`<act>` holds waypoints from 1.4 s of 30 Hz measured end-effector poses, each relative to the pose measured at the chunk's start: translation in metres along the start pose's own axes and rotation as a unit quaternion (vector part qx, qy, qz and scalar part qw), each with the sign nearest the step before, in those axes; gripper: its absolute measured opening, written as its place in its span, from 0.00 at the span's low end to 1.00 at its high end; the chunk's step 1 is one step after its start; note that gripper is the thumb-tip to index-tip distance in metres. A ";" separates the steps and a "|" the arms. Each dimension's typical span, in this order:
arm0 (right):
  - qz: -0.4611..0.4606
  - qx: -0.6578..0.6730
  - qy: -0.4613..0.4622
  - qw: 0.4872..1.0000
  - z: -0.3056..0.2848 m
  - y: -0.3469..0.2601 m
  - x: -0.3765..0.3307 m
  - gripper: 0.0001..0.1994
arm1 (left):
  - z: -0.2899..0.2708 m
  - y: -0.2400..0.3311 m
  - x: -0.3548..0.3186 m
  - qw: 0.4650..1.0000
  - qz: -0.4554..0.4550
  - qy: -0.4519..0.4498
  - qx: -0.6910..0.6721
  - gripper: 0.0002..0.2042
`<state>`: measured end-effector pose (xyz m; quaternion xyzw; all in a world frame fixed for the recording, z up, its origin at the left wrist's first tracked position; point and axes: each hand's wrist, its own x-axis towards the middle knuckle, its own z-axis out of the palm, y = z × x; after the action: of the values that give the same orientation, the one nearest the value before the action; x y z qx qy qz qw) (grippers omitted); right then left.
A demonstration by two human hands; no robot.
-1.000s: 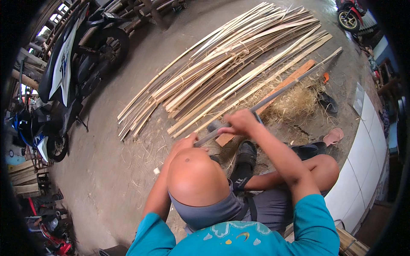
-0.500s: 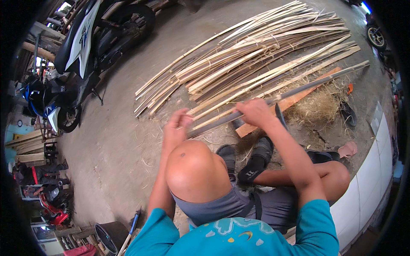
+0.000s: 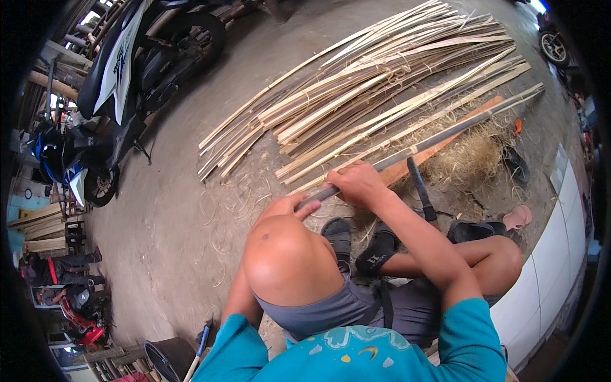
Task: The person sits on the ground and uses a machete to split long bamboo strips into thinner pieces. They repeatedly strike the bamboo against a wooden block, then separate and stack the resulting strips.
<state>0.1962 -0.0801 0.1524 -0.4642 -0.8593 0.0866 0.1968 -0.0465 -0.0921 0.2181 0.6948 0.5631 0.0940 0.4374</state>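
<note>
A long dark bamboo strip (image 3: 458,129) slants from my hands to the far right. My right hand (image 3: 359,184) is closed round it near its near end. Just left of that, beside my raised knee, my left hand (image 3: 287,205) has its thumb and fingers at the strip's end; the knee hides part of this hand. Under the strip lies an orange-brown board (image 3: 439,146). A dark, narrow blade-like tool (image 3: 420,188) stands out beside my right forearm, close to my feet.
Bundled and loose bamboo strips (image 3: 382,79) cover the floor ahead. A heap of fine shavings (image 3: 468,162) lies right of the board. Parked motorcycles (image 3: 127,83) stand at the left. A dark bucket (image 3: 170,356) is at lower left, white tiles (image 3: 541,267) at right.
My right hand has moved left and nearer along the strip. My left hand, lifted and blurred before, has come down to the strip's near end.
</note>
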 end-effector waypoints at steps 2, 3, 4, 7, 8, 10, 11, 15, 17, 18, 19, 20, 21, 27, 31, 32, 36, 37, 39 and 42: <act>0.015 -0.003 -0.056 0.998 -0.017 -0.006 0.000 0.15 | -0.007 0.016 -0.001 0.988 -0.073 -0.098 0.097 0.23; 0.021 0.048 -0.074 0.996 -0.027 -0.005 0.000 0.17 | -0.003 0.011 0.001 0.991 -0.041 -0.088 0.090 0.24; 0.026 0.099 -0.092 0.991 -0.038 -0.001 0.002 0.18 | 0.002 0.002 0.003 0.994 -0.010 -0.077 0.083 0.24; 0.082 0.258 -0.145 0.952 -0.051 0.014 0.001 0.19 | 0.012 -0.004 0.010 0.992 0.006 -0.084 0.097 0.24; 0.096 0.283 -0.165 0.940 -0.049 0.020 0.003 0.18 | 0.013 -0.003 0.013 0.990 0.000 -0.090 0.109 0.24; 0.083 0.275 -0.110 0.952 -0.042 0.025 -0.001 0.12 | 0.016 0.003 0.013 0.991 0.000 -0.084 0.102 0.26; 0.092 0.257 -0.098 0.957 -0.039 0.026 -0.001 0.12 | 0.017 0.006 0.013 0.992 -0.002 -0.079 0.100 0.27; 0.151 0.269 -0.016 0.951 -0.045 0.035 -0.004 0.13 | 0.026 -0.004 0.019 0.998 0.009 -0.057 -0.029 0.31; 0.201 0.313 0.044 0.927 -0.061 0.048 -0.007 0.14 | 0.030 -0.006 0.026 0.997 -0.013 -0.066 -0.035 0.34; 0.230 0.337 0.072 0.910 -0.072 0.054 -0.008 0.15 | 0.033 -0.011 0.031 0.995 -0.009 -0.078 -0.054 0.33; 0.259 0.359 0.101 0.891 -0.081 0.057 -0.011 0.15 | 0.037 -0.017 0.038 0.993 -0.004 -0.091 -0.072 0.32; 0.291 0.388 0.119 0.866 -0.090 0.055 -0.015 0.15 | 0.040 -0.016 0.042 0.990 0.000 -0.108 -0.090 0.31; 0.323 0.415 0.138 0.839 -0.099 0.051 -0.018 0.16 | 0.044 -0.015 0.045 0.988 -0.011 -0.118 -0.102 0.29; 0.446 0.423 0.319 0.721 -0.024 -0.010 -0.082 0.16 | 0.056 0.027 0.056 0.974 -0.074 -0.162 -0.140 0.24; 0.463 0.631 0.191 0.592 0.016 -0.051 -0.085 0.14 | 0.071 0.032 0.062 0.956 -0.074 -0.202 -0.199 0.24; 0.440 0.657 0.173 0.587 0.018 -0.053 -0.081 0.15 | 0.072 0.033 0.063 0.949 -0.072 -0.207 -0.227 0.23; 0.391 0.539 0.143 0.732 0.001 -0.033 -0.085 0.14 | 0.069 0.014 0.059 0.947 -0.045 -0.205 -0.242 0.21; 0.384 0.568 0.188 0.704 -0.006 -0.030 -0.084 0.14 | 0.069 0.001 0.058 0.951 -0.040 -0.193 -0.240 0.21; 0.377 0.612 0.284 0.635 -0.017 -0.017 -0.090 0.13 | 0.072 -0.004 0.056 0.954 -0.026 -0.185 -0.235 0.21; 0.362 0.439 0.346 0.746 -0.025 0.011 -0.084 0.14 | 0.069 0.009 0.051 0.971 -0.044 -0.167 -0.165 0.21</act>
<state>0.2569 -0.1449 0.1495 -0.6010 -0.3671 0.3523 0.6163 0.0211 -0.0826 0.1647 0.5934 0.4887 0.0493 0.6377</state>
